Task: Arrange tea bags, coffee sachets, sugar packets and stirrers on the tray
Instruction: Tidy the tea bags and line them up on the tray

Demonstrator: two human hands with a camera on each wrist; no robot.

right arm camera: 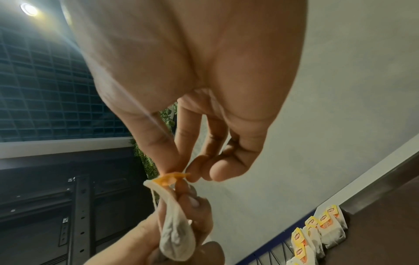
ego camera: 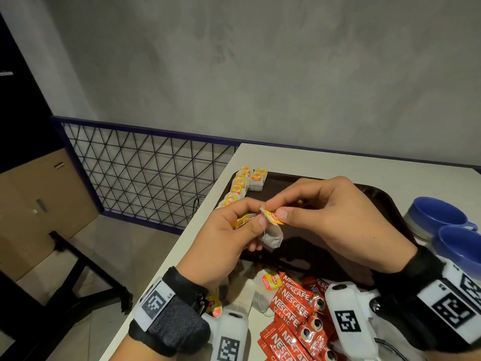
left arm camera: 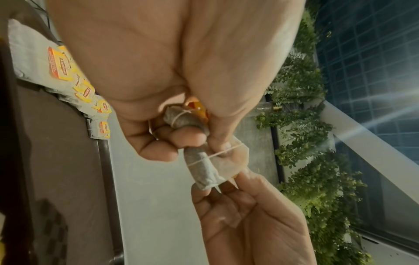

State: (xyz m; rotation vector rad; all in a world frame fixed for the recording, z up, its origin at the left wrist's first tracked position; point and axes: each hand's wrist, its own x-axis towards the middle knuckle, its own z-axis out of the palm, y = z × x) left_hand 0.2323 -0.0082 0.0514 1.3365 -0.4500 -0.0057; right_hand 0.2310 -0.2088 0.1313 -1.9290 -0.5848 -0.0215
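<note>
Both hands hover over the dark brown tray (ego camera: 377, 196). My left hand (ego camera: 256, 220) grips a grey tea bag (ego camera: 272, 234) that hangs below its fingers. A second tea bag (left arm camera: 181, 120) with a yellow tag is tucked in the same palm. My right hand (ego camera: 276, 209) pinches the hanging bag's yellow-orange tag (ego camera: 273, 217) between thumb and forefinger. The right wrist view shows that tag (right arm camera: 172, 177) pinched, with the bag (right arm camera: 174, 238) below it in the left hand's fingers. A row of tea bags (ego camera: 239, 182) lies along the tray's far left corner.
Red Nescafe sachets (ego camera: 294, 306) and loose tea bags (ego camera: 263, 290) lie on the white table (ego camera: 338, 162) in front of the tray. Two blue cups (ego camera: 437, 214) stand at the tray's right. The table's left edge drops beside a wire mesh rail (ego camera: 145, 173).
</note>
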